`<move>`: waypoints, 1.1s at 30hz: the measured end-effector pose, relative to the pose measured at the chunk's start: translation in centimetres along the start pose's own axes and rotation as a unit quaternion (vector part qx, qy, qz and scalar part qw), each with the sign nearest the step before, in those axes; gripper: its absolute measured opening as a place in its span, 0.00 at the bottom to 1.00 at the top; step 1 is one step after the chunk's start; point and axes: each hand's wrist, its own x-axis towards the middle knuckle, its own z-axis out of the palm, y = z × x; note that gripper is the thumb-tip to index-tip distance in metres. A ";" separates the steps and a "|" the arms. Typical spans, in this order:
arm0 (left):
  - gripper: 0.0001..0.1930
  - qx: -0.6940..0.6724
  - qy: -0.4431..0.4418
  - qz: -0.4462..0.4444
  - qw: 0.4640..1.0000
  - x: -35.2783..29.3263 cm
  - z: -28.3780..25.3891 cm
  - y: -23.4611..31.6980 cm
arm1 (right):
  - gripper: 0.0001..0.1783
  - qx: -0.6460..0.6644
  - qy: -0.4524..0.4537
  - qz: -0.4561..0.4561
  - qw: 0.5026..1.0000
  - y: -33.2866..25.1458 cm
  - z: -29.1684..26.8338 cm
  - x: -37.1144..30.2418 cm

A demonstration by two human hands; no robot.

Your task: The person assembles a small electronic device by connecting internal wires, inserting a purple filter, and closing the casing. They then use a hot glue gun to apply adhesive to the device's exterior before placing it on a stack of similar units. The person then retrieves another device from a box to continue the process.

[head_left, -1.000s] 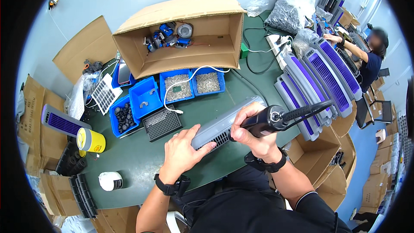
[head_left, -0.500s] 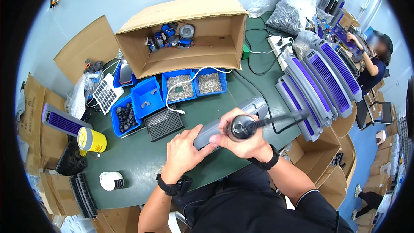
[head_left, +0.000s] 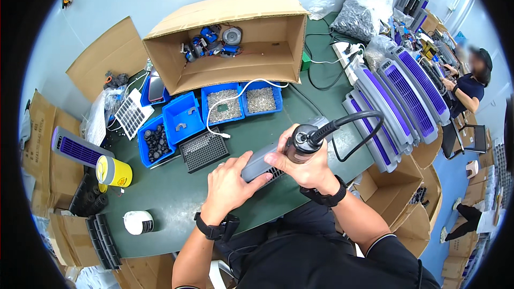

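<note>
The grey housing point(head_left: 267, 160) is lying slantwise on the green table point(head_left: 176, 203), right in front of the person, with its near end under both hands. The left hand point(head_left: 229, 186) is lying flat over that near end, fingers together and curled onto the housing's edge, pressing it down, apparently so that it cannot turn or slide. The right hand point(head_left: 305, 167) is wrapping shut around the black screwdriver point(head_left: 301, 147), holding it roughly upright with its tip pointing down at the housing; the tip itself is hidden behind the fingers, so I cannot tell whether it is sitting in a hole. The screwdriver's black cord point(head_left: 353, 128) is looping up and away to the right of the housing, leaving slack so the tool can move freely. Just beyond the housing, a black grid tray point(head_left: 202, 151) is sitting within easy reach of the left hand. Behind that, blue bins point(head_left: 184, 120) are standing in a row, two of them filled with small grey metal parts, probably screws, and one with dark round pieces. Farther back from the housing, a big cardboard box point(head_left: 230, 43) is lying on its side with its opening toward the person, showing blue parts inside. To the right of the housing, grey and purple units point(head_left: 396, 96) are leaning side by side, overlapping like finished stock. Far left of the housing a yellow can point(head_left: 113, 172) is resting near the table edge. At the far right, well apart, another person point(head_left: 471, 83) is working at their own bench.
</note>
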 end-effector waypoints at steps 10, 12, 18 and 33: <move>0.30 -0.195 0.069 -0.091 0.974 -0.2 1.7 0.7 | 0.21 0.131 -0.105 -0.021 0.986 -4.1 -0.5 0.0; 0.26 -0.246 0.083 -0.142 0.955 -0.7 1.6 0.7 | 0.21 0.145 -0.106 -0.006 0.984 -3.7 1.2 -1.2; 0.26 -0.271 0.118 -0.181 0.938 -2.4 2.8 0.1 | 0.21 0.164 -0.091 -0.024 0.982 -2.1 2.9 -2.4; 0.24 -0.271 0.128 -0.181 0.937 -2.4 3.7 0.0 | 0.22 0.115 -0.024 -0.010 0.993 -2.2 5.2 -3.5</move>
